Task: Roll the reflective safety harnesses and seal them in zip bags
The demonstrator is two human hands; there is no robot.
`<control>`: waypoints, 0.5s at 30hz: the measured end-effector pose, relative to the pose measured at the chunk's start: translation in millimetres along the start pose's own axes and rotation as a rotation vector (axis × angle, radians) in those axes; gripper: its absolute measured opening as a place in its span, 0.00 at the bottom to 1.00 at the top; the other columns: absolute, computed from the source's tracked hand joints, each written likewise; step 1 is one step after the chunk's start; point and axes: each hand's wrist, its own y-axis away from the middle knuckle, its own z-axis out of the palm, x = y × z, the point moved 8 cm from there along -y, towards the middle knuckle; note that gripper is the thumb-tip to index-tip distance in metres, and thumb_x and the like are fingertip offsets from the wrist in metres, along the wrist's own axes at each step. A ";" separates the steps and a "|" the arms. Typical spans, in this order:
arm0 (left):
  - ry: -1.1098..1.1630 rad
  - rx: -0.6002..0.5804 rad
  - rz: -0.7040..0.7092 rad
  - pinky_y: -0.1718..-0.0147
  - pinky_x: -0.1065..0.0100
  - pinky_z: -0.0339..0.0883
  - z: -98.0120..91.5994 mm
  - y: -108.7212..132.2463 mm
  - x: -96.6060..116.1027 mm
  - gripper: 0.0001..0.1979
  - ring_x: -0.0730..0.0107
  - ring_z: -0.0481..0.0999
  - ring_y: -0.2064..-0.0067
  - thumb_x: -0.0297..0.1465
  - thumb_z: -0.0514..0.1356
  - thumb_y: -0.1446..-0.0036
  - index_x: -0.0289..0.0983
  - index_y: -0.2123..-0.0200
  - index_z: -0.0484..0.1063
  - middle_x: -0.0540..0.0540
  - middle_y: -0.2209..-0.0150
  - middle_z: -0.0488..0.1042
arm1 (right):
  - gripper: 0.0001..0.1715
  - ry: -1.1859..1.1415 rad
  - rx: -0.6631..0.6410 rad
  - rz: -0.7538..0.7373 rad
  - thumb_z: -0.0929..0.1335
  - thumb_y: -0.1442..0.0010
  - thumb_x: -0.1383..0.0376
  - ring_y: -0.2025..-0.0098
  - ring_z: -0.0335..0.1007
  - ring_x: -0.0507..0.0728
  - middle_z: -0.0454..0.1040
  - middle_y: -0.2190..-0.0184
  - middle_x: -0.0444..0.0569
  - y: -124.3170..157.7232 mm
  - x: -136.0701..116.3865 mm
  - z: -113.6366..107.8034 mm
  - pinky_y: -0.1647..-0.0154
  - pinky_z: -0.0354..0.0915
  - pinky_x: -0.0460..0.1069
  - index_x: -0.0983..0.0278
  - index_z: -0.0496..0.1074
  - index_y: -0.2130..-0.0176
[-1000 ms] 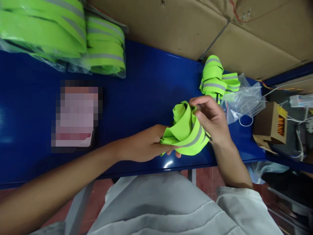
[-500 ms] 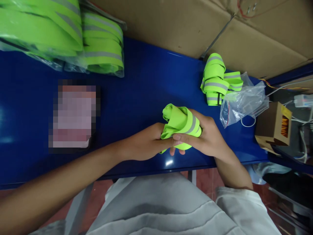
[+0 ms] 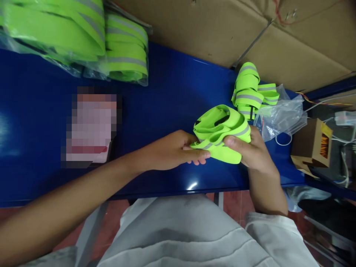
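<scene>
The left hand (image 3: 178, 150) pinches the near-left side of a loosely coiled green reflective strap (image 3: 217, 131) and the right hand (image 3: 254, 152) grips its right side, thumb on top, above the counter (image 3: 164, 104) towards its front edge; a second green bundle (image 3: 247, 87) lies near the rear edge. Good handling likely calls for light, even pressure to align the layers; the right hand's lower fingers are hidden, their support unconfirmed.

Glossy blue table (image 3: 169, 96) before brown cardboard (image 3: 194, 37), red floor (image 3: 237, 204) beneath, white glare (image 3: 192, 185).
</scene>
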 end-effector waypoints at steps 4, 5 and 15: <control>-0.008 0.230 0.038 0.77 0.75 0.66 -14.8 3.5 6.9 0.15 0.75 0.75 0.75 0.40 0.72 0.48 0.36 0.65 0.77 0.52 0.73 0.78 | 0.23 -0.128 -0.033 0.034 0.74 0.39 0.45 0.52 0.83 0.66 0.84 0.56 0.48 -3.8 13.2 0.5 0.52 0.81 0.62 0.56 0.81 0.51; 0.002 0.274 0.041 0.78 0.75 0.64 -17.4 4.5 7.4 0.16 0.76 0.73 0.77 0.41 0.73 0.48 0.36 0.66 0.74 0.53 0.75 0.77 | 0.24 -0.133 -0.019 0.034 0.73 0.39 0.44 0.51 0.83 0.66 0.84 0.55 0.48 -5.3 15.7 0.4 0.52 0.81 0.62 0.56 0.81 0.50; 0.292 0.555 0.124 0.74 0.74 0.68 -33.7 3.3 -4.4 0.24 0.76 0.75 0.73 0.34 0.74 0.51 0.40 0.62 0.60 0.54 0.68 0.75 | 0.16 0.091 0.245 -0.147 0.76 0.39 0.50 0.47 0.80 0.64 0.83 0.52 0.45 -9.4 2.4 -2.2 0.40 0.76 0.61 0.54 0.81 0.56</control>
